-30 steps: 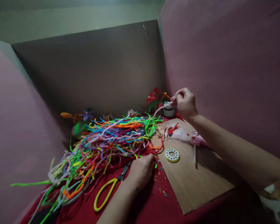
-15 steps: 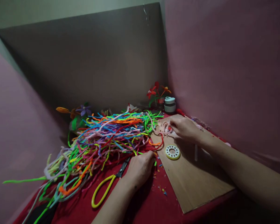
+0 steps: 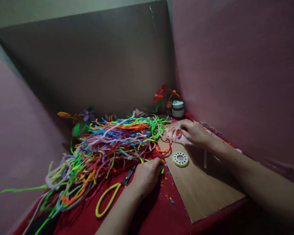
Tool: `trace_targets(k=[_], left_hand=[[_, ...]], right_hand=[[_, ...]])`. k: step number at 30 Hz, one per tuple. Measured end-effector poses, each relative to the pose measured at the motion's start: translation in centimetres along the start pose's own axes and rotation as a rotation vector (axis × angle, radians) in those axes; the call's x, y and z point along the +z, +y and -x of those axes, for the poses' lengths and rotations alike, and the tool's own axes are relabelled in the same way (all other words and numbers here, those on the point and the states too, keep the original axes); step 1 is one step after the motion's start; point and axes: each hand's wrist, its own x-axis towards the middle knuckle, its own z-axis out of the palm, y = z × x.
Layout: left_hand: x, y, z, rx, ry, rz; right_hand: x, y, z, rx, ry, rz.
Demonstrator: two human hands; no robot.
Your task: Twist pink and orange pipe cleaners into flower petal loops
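My left hand (image 3: 148, 176) rests on the red cloth, its fingers curled closed; whatever they hold, if anything, is hidden. Just past its fingertips lies a short green pipe cleaner piece (image 3: 162, 170). Over the far end of a wooden board (image 3: 203, 195), my right hand (image 3: 194, 132) has thumb and fingers closed in a pinch. Its fingertips are at several pale pink pipe cleaner pieces (image 3: 171, 130) and a small red thing (image 3: 178, 133); what is pinched is not clear. A white and yellow ring-shaped spool (image 3: 180, 159) lies flat on the board.
A large heap of coloured pipe cleaners (image 3: 117, 140) spreads to the left. Scissors with yellow handles (image 3: 107, 199) lie beside my left forearm. At the back stand red pipe cleaner flowers (image 3: 163, 94) and a pale lidded jar (image 3: 178, 109). Small scraps (image 3: 171, 199) dot the red cloth.
My right hand has shifted slightly to the right, showing more of the small red thing. My left hand stays almost where it was.
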Motion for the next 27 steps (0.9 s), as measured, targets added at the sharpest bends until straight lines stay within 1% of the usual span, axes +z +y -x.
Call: trace_targets(k=[2, 4, 6, 8, 10, 12, 15, 18, 20, 21, 24, 27], left_hand=[[0.1, -0.1, 0.0, 0.006, 0.005, -0.014], [0.1, -0.1, 0.1, 0.013, 0.011, -0.02], [0.2, 0.0, 0.1, 0.019, 0.012, -0.023], [0.1, 0.0, 0.2, 0.023, 0.009, -0.026], [-0.1, 0.2, 0.3, 0.022, 0.003, -0.041], [-0.3, 0.3, 0.3, 0.023, -0.002, -0.064], [-0.5, 0.5, 0.4, 0.029, -0.005, -0.082], [-0.5, 0.5, 0.4, 0.032, -0.002, -0.079], [-0.3, 0.5, 0.4, 0.035, 0.006, -0.078], [-0.2, 0.4, 0.4, 0.037, 0.01, -0.078], [0.1, 0.3, 0.4, 0.041, 0.02, -0.079], [0.1, 0.2, 0.5, 0.044, 0.018, -0.083]], right_hand=[[-0.5, -0.2, -0.1, 0.115, 0.168, -0.206], [-1.1, -0.4, -0.3, 0.224, 0.389, -0.549], [-1.6, -0.8, -0.7, 0.257, 0.574, -0.915], [-2.2, -1.3, -1.1, 0.227, 0.671, -1.164], [-2.7, -2.1, -1.6, 0.183, 0.71, -1.279], [-3.4, -3.1, -2.1, 0.149, 0.717, -1.337], [-4.1, -5.0, -3.3, 0.124, 0.677, -1.405], [-4.1, -7.0, -5.2, 0.101, 0.62, -1.471], [-3.4, -8.6, -6.6, 0.13, 0.546, -1.525], [-2.8, -9.4, -7.2, 0.138, 0.485, -1.553], [-0.6, -11.7, -8.8, 0.198, 0.347, -1.633], [1.7, -13.5, -9.9, 0.287, 0.218, -1.679]])
